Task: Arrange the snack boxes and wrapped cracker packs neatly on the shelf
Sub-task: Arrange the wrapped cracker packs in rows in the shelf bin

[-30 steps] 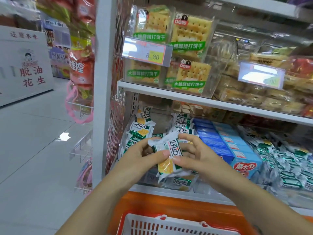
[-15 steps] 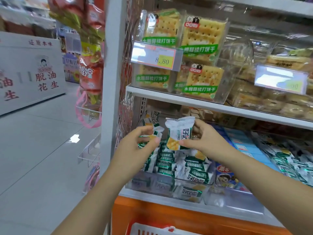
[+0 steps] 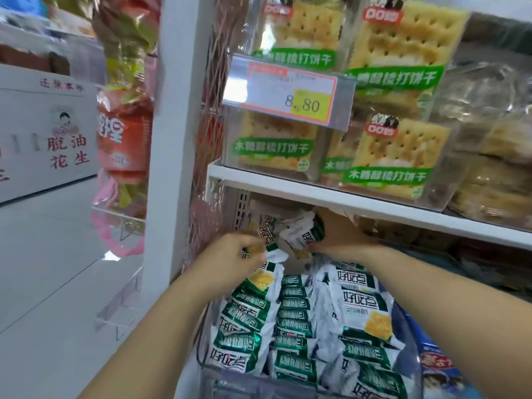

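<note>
Most of the small green-and-white foil-wrapped cracker packs (image 3: 293,312) stand in fairly tidy rows inside the clear plastic bin (image 3: 259,381) below the white shelf board (image 3: 345,204). A few near the bin's front edge lie tilted and overlapping, so I judge the job well advanced but not finished.

Two more packs are in hand at the bin's back left corner, just under the shelf board. The left hand (image 3: 239,251) has its fingers curled round the left pack (image 3: 269,234), and the right hand (image 3: 339,237) pinches the right pack (image 3: 302,236) by its side. The two packs look to be touching, though the blur makes that uncertain.

What seems left is seating these two behind the rows, straightening the loose front ones, and tidying the blue cardboard snack boxes (image 3: 437,367) at the bin's right edge.
</note>
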A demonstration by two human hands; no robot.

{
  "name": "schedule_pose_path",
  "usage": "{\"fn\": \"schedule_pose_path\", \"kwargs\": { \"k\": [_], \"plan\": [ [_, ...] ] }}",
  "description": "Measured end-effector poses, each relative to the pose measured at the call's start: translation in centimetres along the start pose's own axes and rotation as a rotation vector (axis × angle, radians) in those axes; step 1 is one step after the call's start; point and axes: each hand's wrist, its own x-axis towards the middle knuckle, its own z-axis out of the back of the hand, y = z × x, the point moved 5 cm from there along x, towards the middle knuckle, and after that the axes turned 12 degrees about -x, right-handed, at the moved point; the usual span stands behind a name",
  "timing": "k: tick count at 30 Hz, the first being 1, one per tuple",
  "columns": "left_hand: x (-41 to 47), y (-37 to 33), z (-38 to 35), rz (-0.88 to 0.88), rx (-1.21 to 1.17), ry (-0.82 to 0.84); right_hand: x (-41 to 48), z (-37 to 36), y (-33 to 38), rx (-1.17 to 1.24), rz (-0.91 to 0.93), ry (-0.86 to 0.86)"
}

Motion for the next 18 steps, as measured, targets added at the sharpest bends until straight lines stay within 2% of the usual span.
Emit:
{"fn": "schedule_pose_path", "kwargs": {
  "k": [4,8,18],
  "plan": [
    [0.6,1.3,-0.5,0.026,0.016,0.055,1.5,-0.6,0.8,-0.283,0.081,0.044],
    [0.5,1.5,-0.5,0.009,0.072,0.047,3.4,-2.0,1.3,-0.438,0.094,0.163],
    [0.3,1.6,-0.4,0.004,0.067,-0.017,5.0,-4.8,0.6,-0.484,0.187,0.300]
  ]
}}
